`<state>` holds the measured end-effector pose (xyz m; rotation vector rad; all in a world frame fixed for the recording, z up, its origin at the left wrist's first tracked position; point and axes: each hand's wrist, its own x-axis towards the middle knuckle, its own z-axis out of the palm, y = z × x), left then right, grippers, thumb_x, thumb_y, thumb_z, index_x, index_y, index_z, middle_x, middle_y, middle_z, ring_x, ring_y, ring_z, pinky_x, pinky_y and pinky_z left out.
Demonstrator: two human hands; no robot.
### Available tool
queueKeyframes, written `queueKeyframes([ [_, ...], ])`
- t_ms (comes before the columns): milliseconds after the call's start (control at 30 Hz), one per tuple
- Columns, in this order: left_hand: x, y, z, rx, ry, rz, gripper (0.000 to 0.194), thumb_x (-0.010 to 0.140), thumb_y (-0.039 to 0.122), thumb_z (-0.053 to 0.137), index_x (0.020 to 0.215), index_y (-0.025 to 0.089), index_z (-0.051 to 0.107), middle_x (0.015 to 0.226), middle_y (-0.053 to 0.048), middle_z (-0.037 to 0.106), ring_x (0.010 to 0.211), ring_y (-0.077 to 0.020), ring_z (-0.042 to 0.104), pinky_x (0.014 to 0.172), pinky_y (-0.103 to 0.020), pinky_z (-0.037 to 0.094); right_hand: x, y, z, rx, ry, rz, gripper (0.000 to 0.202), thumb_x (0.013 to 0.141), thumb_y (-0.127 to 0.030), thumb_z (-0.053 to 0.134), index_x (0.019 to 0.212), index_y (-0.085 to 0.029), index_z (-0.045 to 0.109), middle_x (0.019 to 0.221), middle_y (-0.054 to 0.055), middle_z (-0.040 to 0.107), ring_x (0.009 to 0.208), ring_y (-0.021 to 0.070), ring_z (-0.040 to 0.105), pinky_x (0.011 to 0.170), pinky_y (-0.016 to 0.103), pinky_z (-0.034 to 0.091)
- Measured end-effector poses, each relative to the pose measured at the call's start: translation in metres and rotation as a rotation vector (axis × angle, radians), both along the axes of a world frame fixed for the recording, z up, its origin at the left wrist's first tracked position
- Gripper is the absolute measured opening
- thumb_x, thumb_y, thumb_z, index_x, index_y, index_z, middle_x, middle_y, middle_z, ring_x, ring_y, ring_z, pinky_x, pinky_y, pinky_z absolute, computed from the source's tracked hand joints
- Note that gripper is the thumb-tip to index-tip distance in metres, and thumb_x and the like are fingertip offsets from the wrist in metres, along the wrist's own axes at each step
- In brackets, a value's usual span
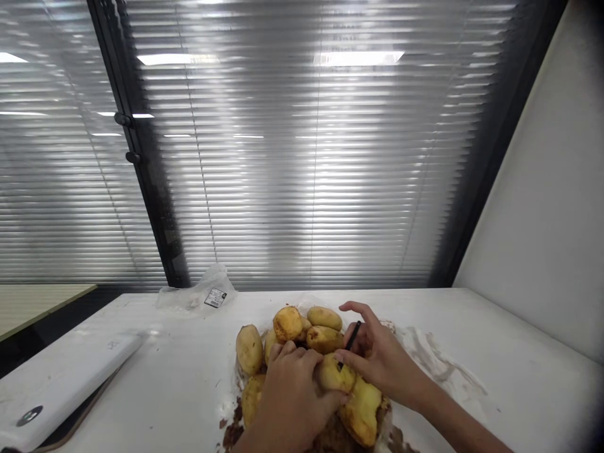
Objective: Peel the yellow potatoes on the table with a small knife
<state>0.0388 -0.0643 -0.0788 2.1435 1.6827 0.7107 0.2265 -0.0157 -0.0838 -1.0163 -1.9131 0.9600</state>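
A: Item one, left side?
B: Left hand (290, 390), fingers curled down and closed over a pale yellow peeled potato (333, 374), at the near edge of the heap.
A: Item two?
B: Right hand (380, 362), thumb and forefinger pinched on a slim black-handled peeler (350, 341), its tip touching that same potato; remaining fingers loosely bent.
A: Surroundings?
B: Heap of yellow-brown potatoes (287, 324) on a white tabletop (179, 365); brown peelings (233, 431) at its near edge. Far left, a flat white board (66, 384); behind, a crumpled clear plastic bag with a label (202, 292). Closed grey slatted blinds (302, 157), white wall (547, 207) at right.
A: Unclear?
B: Peeler blade hidden; label unreadable; both forearms cut off below.
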Motion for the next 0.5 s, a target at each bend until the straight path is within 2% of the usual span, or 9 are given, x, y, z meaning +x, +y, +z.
queueKeyframes([
  [133, 0.000, 0.001, 0.000, -0.014, -0.004, -0.004, 0.038, 0.065, 0.042, 0.081, 0.097, 0.022, 0.073, 0.096, -0.005, 0.071, 0.102, -0.0297, 0.056, 0.104, -0.051, 0.035, 0.002, 0.000, 0.003, 0.036, -0.097, -0.028, 0.026, 0.090, -0.039, 0.060, 0.110, -0.025, 0.050, 0.069, -0.004, 0.057, 0.061, 0.0156, 0.051, 0.055, 0.027, 0.038],
  [233, -0.001, 0.002, 0.000, -0.019, 0.009, 0.004, 0.039, 0.063, 0.043, 0.082, 0.094, 0.022, 0.073, 0.095, -0.005, 0.072, 0.101, -0.0299, 0.057, 0.103, -0.051, 0.036, 0.003, 0.000, 0.009, 0.076, -0.162, -0.066, 0.022, 0.094, -0.044, 0.054, 0.096, -0.023, 0.056, 0.065, -0.003, 0.056, 0.061, 0.0160, 0.051, 0.055, 0.028, 0.037],
  [367, 0.000, 0.002, 0.001, -0.014, 0.010, 0.006, 0.039, 0.063, 0.042, 0.082, 0.096, 0.022, 0.073, 0.098, -0.004, 0.072, 0.102, -0.0302, 0.057, 0.104, -0.051, 0.035, 0.006, -0.001, 0.014, 0.106, -0.148, -0.038, 0.024, 0.096, -0.044, 0.050, 0.097, -0.022, 0.059, 0.076, 0.001, 0.060, 0.069, 0.0173, 0.055, 0.060, 0.029, 0.042],
  [500, 0.000, 0.001, 0.004, -0.032, 0.002, -0.002, 0.037, 0.063, 0.041, 0.082, 0.094, 0.023, 0.073, 0.098, -0.003, 0.072, 0.102, -0.0301, 0.057, 0.104, -0.051, 0.036, 0.013, 0.000, 0.015, 0.047, -0.020, 0.118, 0.025, 0.096, -0.042, 0.051, 0.109, -0.023, 0.062, 0.101, 0.006, 0.065, 0.091, 0.0213, 0.060, 0.078, 0.033, 0.049],
])
